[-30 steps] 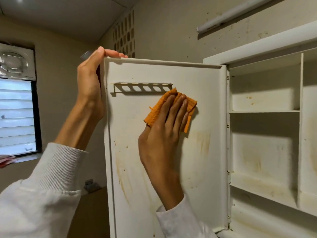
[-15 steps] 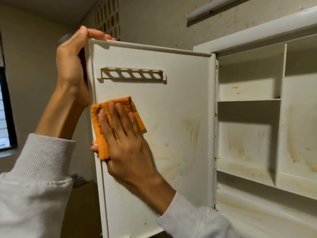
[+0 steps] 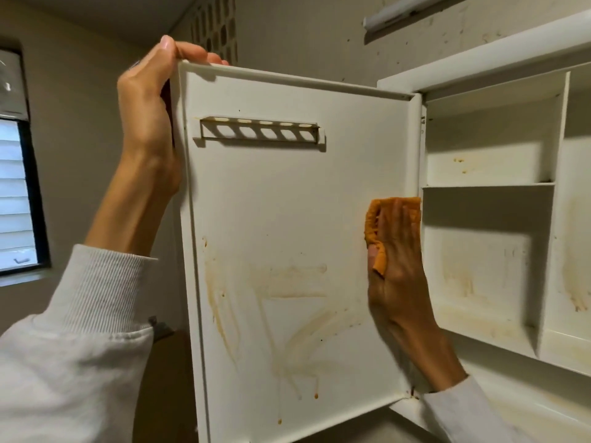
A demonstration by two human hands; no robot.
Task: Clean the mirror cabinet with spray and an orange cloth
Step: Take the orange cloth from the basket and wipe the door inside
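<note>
Two hands work at an open white cabinet door (image 3: 281, 219), swung out to the left of the mirror cabinet (image 3: 492, 199) set in a beige wall. The door's inner face is smooth and flat, streaked with brownish-yellow stains across its lower half, some run into drips near the bottom edge. A narrow slotted rack (image 3: 259, 129) with a row of oval holes is fixed near the top. The left hand (image 3: 148, 113) grips the door's upper outer corner, fingers curled over the top edge. The right hand (image 3: 396, 266) presses the orange cloth (image 3: 375, 231) flat against the door by the hinge side, fingers straight, thumb tucked under a fold. The cabinet's shelves (image 3: 487, 186) and dividers show the same rusty smears. A dark-framed louvred window (image 3: 16, 199) sits at far left, a patterned vent block (image 3: 214, 30) high on the wall, a tube light (image 3: 396, 11) above the cabinet. Both sleeves are pale ribbed knit
</note>
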